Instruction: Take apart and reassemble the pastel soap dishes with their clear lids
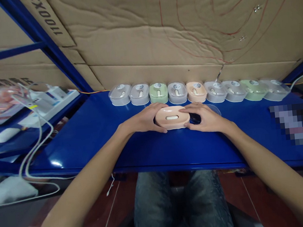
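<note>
Both hands hold an oval peach-coloured plastic box (173, 112) with a white handle piece in its top, low over the blue table. My left hand (149, 119) grips its left end, thumb at the front lower edge. On the right end, my right hand (204, 116) is closed round it, fingers over the top and thumb in front. Partly hidden behind my right hand lies a clear plastic lid (215, 110). Something dark shows between my right thumb and fingers; I cannot tell what it is.
A row of lidded boxes in grey, green (158, 93) and peach (196, 92) stands along the cardboard wall (134, 43). At left are a power strip (69, 96), white cables (39, 135) and orange bagged items (1, 99). A blurred-out patch (297, 126) covers something at right.
</note>
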{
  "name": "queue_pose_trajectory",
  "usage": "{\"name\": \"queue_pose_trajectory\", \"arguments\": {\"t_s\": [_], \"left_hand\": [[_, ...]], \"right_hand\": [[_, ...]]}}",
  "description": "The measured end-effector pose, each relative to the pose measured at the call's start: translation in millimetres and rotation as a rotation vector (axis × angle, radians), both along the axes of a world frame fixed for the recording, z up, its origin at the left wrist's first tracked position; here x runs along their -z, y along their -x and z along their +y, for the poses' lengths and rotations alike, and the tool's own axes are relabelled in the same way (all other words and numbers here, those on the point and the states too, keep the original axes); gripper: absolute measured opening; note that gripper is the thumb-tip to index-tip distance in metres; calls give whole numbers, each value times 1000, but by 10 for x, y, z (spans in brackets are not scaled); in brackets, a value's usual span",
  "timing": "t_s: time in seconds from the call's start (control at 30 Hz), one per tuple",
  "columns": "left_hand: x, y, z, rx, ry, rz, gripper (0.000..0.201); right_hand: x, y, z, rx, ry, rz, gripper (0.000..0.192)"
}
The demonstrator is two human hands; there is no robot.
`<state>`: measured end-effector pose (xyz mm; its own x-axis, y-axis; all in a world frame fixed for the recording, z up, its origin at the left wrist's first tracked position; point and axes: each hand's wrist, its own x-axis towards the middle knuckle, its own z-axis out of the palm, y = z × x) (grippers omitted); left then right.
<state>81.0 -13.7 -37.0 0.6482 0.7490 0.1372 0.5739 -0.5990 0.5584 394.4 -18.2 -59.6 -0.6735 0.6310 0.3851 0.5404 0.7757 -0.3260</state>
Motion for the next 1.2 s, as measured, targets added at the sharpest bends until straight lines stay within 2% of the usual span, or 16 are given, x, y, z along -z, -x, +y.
{"name": "queue_pose_trajectory", "arguments": {"t_s": [0.27, 0.4, 0.53, 0.7, 0.83, 0.93, 1.03, 1.1, 1.2], "left_hand": [[-35, 6, -30, 19, 11, 43, 100], [-6, 25, -13, 7, 19, 36, 97], [43, 76, 27, -17, 14, 35, 106], [31, 115, 41, -23, -21, -2, 99], [-3, 113, 32, -47, 13, -30, 100], [0, 93, 24, -36, 33, -55, 101], [62, 33, 21, 4, 38, -97, 101], [134, -30, 24, 15, 34, -133, 105], [253, -126, 37, -7, 38, -176, 115]], "right_hand": [[-8, 8, -6, -24, -13, 1, 53], [-154, -76, -12, -31, -20, 96, 53], [-288, -302, 33, 90, -29, 93, 57], [-190, -581, 179, 149, 79, -106, 73], [-166, -653, 227, 134, 113, -90, 72], [-259, -623, 187, 170, 63, 4, 62], [-320, -490, 113, 200, -44, 188, 56], [-287, -342, 61, 162, -89, 304, 55], [-140, -96, 8, 73, -92, 381, 58]]}}
